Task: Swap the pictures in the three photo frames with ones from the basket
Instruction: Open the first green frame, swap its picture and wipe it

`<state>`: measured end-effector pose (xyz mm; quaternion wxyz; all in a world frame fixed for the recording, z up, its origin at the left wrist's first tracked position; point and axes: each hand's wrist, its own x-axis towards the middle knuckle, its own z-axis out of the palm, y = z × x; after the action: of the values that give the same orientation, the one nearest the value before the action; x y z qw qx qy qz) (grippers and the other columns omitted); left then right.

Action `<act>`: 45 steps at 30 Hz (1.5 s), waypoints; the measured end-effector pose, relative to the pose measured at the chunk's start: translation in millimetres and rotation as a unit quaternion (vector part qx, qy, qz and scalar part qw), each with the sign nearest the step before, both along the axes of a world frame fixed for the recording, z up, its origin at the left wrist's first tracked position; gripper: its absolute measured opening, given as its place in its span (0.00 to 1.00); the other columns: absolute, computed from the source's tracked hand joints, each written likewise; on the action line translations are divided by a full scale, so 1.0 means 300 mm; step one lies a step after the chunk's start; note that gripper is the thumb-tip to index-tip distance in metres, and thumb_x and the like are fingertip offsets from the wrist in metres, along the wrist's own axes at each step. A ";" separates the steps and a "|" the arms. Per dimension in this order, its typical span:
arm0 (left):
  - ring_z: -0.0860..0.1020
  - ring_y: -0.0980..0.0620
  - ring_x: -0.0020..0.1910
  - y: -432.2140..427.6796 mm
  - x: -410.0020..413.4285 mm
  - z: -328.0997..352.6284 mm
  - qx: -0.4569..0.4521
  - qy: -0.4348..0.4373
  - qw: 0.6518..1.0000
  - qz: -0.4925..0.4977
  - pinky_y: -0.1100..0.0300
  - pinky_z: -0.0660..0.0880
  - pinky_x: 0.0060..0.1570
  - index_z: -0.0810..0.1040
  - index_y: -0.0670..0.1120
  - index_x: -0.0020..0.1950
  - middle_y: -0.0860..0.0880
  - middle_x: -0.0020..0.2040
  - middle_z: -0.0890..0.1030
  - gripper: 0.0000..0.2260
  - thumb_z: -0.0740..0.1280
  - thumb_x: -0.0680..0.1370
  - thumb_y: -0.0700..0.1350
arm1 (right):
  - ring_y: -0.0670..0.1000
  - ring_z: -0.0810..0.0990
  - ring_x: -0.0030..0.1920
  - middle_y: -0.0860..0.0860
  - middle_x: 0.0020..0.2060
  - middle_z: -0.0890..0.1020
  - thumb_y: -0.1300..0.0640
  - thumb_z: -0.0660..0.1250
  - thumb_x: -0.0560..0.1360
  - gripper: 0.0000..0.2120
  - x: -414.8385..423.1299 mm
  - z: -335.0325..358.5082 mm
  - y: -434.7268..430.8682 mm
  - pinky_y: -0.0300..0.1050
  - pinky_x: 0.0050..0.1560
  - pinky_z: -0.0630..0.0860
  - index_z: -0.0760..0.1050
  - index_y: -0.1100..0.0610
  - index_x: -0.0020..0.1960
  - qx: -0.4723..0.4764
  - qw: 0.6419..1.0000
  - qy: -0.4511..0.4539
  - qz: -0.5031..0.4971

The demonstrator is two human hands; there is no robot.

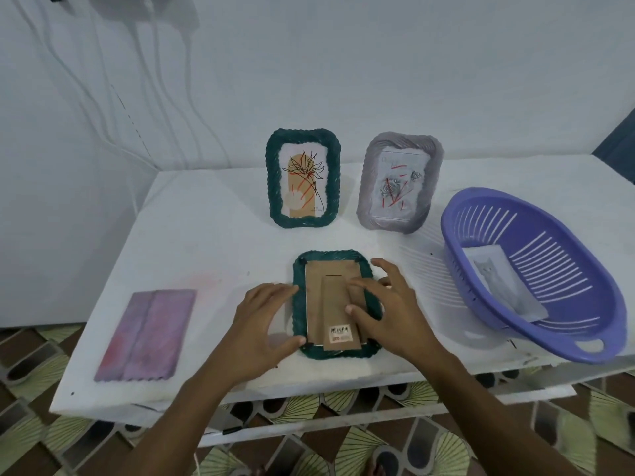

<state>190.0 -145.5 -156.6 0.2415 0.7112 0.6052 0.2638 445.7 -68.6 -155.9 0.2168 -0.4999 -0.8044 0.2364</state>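
Left hand (264,324): fingers extended, touching face-down frame (330,254) at its left edge.
Right hand (388,304): fingers spread, pressing cardboard back (314,304).

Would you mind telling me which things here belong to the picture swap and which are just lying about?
Job in hand: face-down green frame, touched by the left hand and right hand; standing green frame; grey frame; basket; cat picture inside it.
Lying about: purple cloth, left of the hands.
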 end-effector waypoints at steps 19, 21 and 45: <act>0.76 0.56 0.51 0.357 0.034 0.006 0.032 -0.103 0.985 0.132 0.63 0.69 0.57 0.76 0.52 0.63 0.53 0.47 0.81 0.19 0.73 0.73 0.42 | 0.37 0.80 0.44 0.47 0.47 0.84 0.60 0.74 0.72 0.15 -0.030 0.025 0.288 0.23 0.45 0.68 0.79 0.50 0.57 -0.059 0.987 0.146 -0.017; 0.77 0.56 0.50 0.368 0.036 0.000 0.036 -0.103 0.984 0.141 0.63 0.69 0.56 0.76 0.52 0.63 0.54 0.46 0.81 0.19 0.73 0.73 0.43 | 0.38 0.80 0.45 0.46 0.47 0.84 0.59 0.74 0.72 0.15 -0.026 0.021 0.290 0.25 0.45 0.68 0.79 0.48 0.56 -0.060 0.987 0.147 -0.016; 0.76 0.56 0.49 0.383 0.043 -0.014 0.046 -0.091 0.983 0.156 0.59 0.72 0.54 0.76 0.56 0.61 0.56 0.43 0.81 0.17 0.73 0.73 0.46 | 0.39 0.80 0.41 0.45 0.40 0.84 0.59 0.74 0.70 0.13 -0.079 0.010 0.293 0.25 0.43 0.72 0.77 0.50 0.52 -0.058 0.977 0.189 -0.077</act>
<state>202.9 -30.6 -160.7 0.2187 0.5914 0.6715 0.3892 421.9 19.4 -152.9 0.3534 -0.5182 -0.6931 0.3552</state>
